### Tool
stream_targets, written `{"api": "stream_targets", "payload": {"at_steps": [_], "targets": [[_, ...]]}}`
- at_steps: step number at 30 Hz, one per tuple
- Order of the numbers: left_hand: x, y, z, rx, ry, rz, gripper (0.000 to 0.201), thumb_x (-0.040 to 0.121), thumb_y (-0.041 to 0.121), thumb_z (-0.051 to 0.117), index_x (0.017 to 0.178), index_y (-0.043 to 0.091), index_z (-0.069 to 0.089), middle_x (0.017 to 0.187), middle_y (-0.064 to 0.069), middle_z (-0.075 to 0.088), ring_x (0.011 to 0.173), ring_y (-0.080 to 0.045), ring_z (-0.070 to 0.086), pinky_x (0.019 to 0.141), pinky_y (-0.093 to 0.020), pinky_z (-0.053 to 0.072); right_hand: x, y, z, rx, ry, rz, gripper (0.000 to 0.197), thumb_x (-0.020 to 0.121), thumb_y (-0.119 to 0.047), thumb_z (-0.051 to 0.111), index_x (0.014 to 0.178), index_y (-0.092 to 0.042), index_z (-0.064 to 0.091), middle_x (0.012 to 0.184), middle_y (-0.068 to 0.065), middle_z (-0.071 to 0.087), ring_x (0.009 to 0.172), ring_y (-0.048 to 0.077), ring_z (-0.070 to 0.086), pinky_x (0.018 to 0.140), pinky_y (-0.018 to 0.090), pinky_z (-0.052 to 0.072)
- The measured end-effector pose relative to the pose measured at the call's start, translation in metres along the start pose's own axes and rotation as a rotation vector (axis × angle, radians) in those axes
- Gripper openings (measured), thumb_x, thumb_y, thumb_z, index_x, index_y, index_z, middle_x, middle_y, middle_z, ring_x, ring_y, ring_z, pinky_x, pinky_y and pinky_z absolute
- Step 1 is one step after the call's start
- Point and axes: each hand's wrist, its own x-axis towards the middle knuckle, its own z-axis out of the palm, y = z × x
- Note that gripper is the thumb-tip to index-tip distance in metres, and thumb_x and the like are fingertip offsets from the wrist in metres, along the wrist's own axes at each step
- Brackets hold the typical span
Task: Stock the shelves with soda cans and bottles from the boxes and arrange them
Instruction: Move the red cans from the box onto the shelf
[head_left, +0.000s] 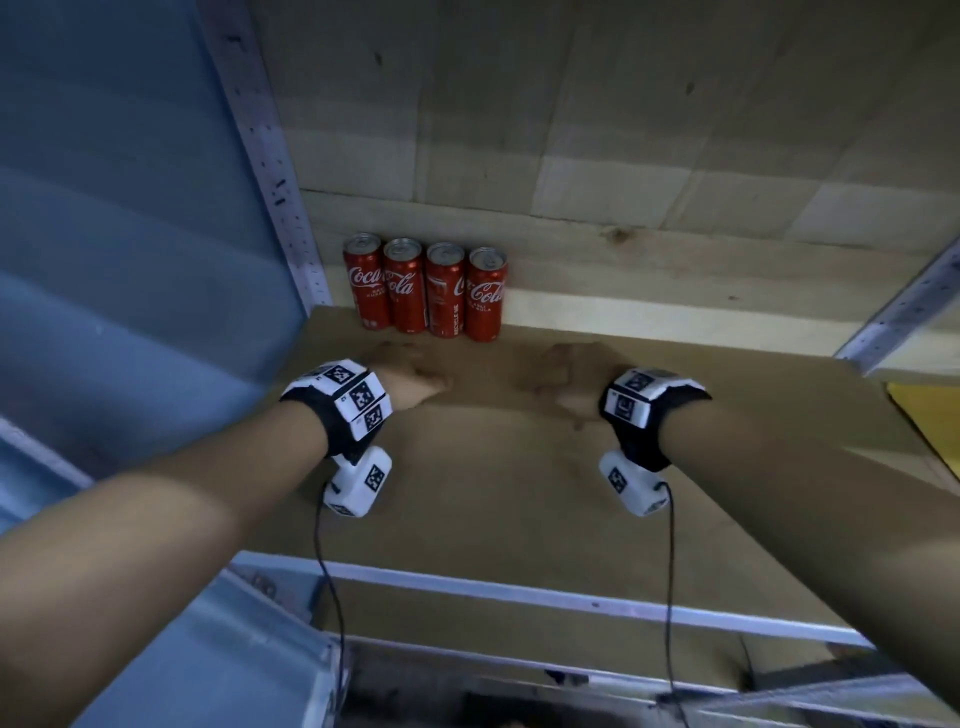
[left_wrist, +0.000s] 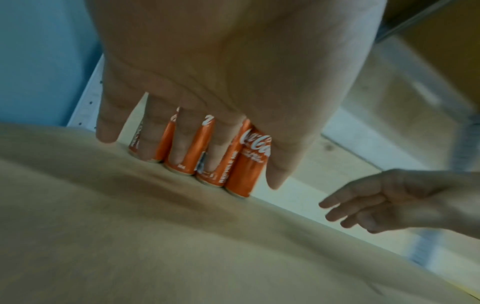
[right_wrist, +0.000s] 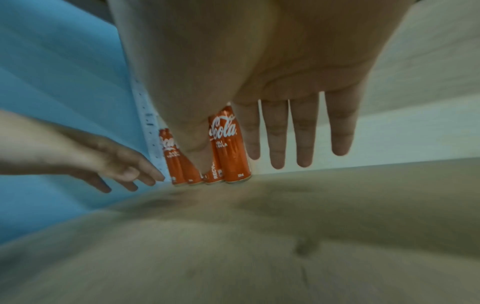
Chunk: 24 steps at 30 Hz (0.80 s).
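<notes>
1. On the brown shelf board, the left hand's fingers are straight and slightly spread, pointing at the cans, and they have hold of nothing.
2. The left hand hovers palm down over the board, just short of the row of cans; whether the fingertips touch the cans cannot be told.
3. The right hand's fingers are likewise straight and a little apart, with nothing between them; the left wrist view shows them loosely extended above the board.
4. The right hand sits beside the left one, apart from it, slightly to the right of the row and near the last can.
5. Each wrist carries a black band with white marker blocks, and a thin black cable hangs down from each.
6. The four red Coca-Cola cans stand upright in a tight row, side by side and touching or nearly so, at the back left corner of the shelf board.
7. The leftmost can stands just beside the perforated metal upright of the rack; the rightmost can ends the row, with bare board to its right.
8. Behind the cans rises a pale wooden back panel.
9. A blue surface lies to the left of the rack.
10. A metal rail runs along the front edge of the shelf board, and a yellow patch shows at the far right.
</notes>
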Motion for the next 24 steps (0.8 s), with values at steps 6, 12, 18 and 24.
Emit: {"api": "stream_targets", "payload": {"at_steps": [6,12,18,24], "targets": [[-0.101,0.039,0.019,0.159,-0.024,0.053,0.069,0.088,0.059,0.065,0.147,0.027,0.047,0.148,-0.003,0.053,0.132,-0.025,0.051,0.104,-0.031,0.042,-0.107,0.058,0.010,-0.050,-0.010,-0.015,0.065,0.096,-0.058,0.056,0.152,-0.027,0.045,0.146,0.007,0.057,0.132,0.028,0.054,0.098,0.029,0.042],[-0.198,0.085,0.079,0.208,-0.143,0.004,0.087,0.082,0.075,0.057,0.152,0.027,0.039,0.154,-0.002,0.045,0.136,-0.025,0.047,0.110,-0.037,0.041,-0.220,0.146,0.044,-0.048,0.020,-0.059,0.065,0.096,-0.062,0.053,0.152,-0.030,0.042,0.146,0.002,0.057,0.131,0.026,0.055,0.104,0.032,0.044],[-0.287,0.144,0.153,0.197,-0.190,-0.010,0.081,0.085,0.072,0.059,0.151,0.028,0.042,0.152,-0.003,0.047,0.135,-0.024,0.048,0.107,-0.038,0.044,-0.306,0.243,0.089,-0.074,0.000,-0.052,0.074,0.095,-0.067,0.049,0.154,-0.024,0.039,0.142,0.008,0.060,0.128,0.028,0.057,0.101,0.038,0.049],[-0.355,0.185,0.230,0.118,-0.296,-0.088,0.080,0.083,0.069,0.063,0.149,0.028,0.045,0.151,-0.004,0.049,0.137,-0.025,0.048,0.110,-0.036,0.041,-0.379,0.315,0.148,-0.029,-0.138,-0.051,0.078,0.095,-0.069,0.045,0.159,-0.027,0.029,0.146,0.008,0.055,0.130,0.028,0.054,0.101,0.039,0.050]]}}
